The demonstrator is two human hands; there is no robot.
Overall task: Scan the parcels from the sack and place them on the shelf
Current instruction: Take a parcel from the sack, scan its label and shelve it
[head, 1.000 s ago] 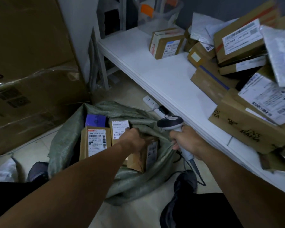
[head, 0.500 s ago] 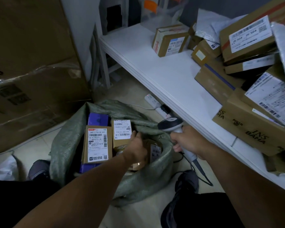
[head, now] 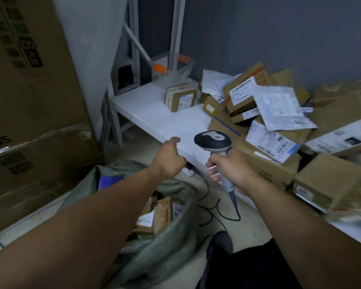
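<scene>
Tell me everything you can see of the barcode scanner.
The barcode scanner is a handheld, pistol-shaped unit that looks like plastic: a dark rounded head with a light grey patch on top, on a grey handle. The right hand grips the handle, holding it roughly upright, head uppermost, in front of the white shelf's front edge. A dark cable runs from the handle's base down to the floor.

Blurred parcels [head: 329, 182] at the right edge

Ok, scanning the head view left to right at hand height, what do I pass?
Large carton → left hand → right hand gripping the scanner → parcel pile.
</scene>
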